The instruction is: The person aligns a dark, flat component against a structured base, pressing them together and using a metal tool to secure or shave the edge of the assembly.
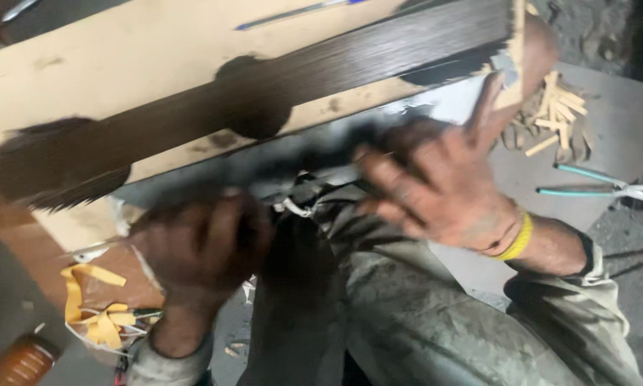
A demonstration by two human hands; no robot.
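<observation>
Grey floor [622, 121] littered with offcuts; a pale board [157, 78] with a dark veneer strip [278, 78] crosses the upper frame. The right hand [443, 186] lies spread at its edge; the left hand's [200, 250] grip is blurred, so its state cannot be told. Wet stain may smear.

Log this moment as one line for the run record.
left hand: blurred, under wooden board, grip unclear | right hand: fingers on board's end | board: dark stained strip | nearby: pliers, wood sticks
</observation>
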